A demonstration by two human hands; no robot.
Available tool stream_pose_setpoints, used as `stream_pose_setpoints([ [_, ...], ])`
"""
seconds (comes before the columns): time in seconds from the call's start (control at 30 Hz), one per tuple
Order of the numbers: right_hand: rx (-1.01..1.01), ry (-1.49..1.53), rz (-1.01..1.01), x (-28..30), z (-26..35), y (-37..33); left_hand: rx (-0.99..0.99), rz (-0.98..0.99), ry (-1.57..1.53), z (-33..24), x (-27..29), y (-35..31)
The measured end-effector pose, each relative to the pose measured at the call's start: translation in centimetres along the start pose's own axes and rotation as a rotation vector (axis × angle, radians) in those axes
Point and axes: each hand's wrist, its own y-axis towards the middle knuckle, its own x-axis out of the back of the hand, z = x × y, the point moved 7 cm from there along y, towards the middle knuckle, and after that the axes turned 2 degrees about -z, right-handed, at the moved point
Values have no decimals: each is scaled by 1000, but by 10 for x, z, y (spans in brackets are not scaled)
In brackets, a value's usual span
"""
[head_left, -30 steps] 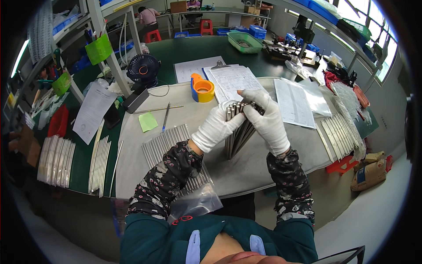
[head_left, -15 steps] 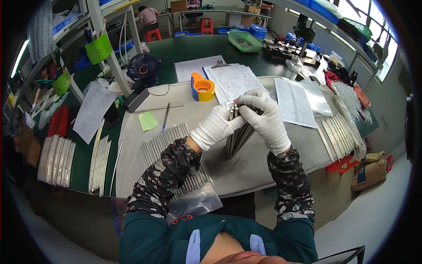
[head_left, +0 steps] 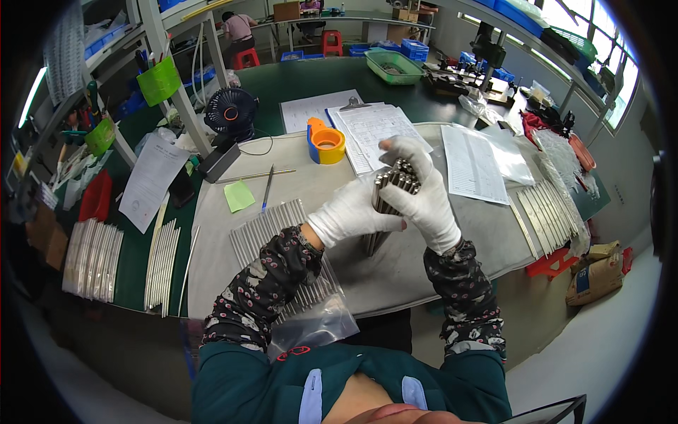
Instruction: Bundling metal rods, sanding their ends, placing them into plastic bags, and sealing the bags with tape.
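A bundle of shiny metal rods (head_left: 397,177) stands nearly upright on the grey mat, its top ends close together. My left hand (head_left: 353,212), in a white glove, holds the bundle's left side, with the thumb across the front. On the right, my other gloved hand, my right hand (head_left: 429,198), cups the rods near their tops; its thumb lies along the near side and a finger sticks up beyond the ends. My palms hide much of the bundle. Beneath my left forearm lies a row of metal rods (head_left: 265,225), beside a clear plastic bag (head_left: 318,326).
Orange tape on a blue-and-yellow dispenser (head_left: 326,145) stands beyond my hands, near a clipboard with papers (head_left: 374,131). A black fan (head_left: 232,113), a pen (head_left: 268,187) and a green note (head_left: 239,196) sit to the left. More rods (head_left: 544,215) lie at the right edge.
My left hand has slid down from the rod tops to the bundle's side. My right hand has loosened and lifted a finger, so the rod ends now show.
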Motion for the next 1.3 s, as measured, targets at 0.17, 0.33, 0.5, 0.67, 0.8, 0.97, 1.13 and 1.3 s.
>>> stream_pose_setpoints([
  [0.17,-105,444,-100,-17,-28,-20,-143,-145,-146,42,-41,-8],
  [0.33,-231,224,9,-24,-47,-26,-192,-221,343,72,-53,-16],
  [0.5,-253,294,-96,-23,-66,-28,68,41,-344,61,-14,-33],
  [0.67,-199,7,9,-44,-98,-67,-64,-190,-557,5,22,-4],
  [0.8,-504,-7,236,-57,-135,-89,-84,-457,-652,20,29,-4],
  [0.97,-855,563,361,-66,-94,-116,337,-773,-841,65,44,-16],
  [1.13,-1225,815,480,-65,-34,-208,445,-419,-424,32,-1,-66],
  [1.3,-1364,1008,327,-49,-4,-276,92,138,575,-25,-49,-177],
])
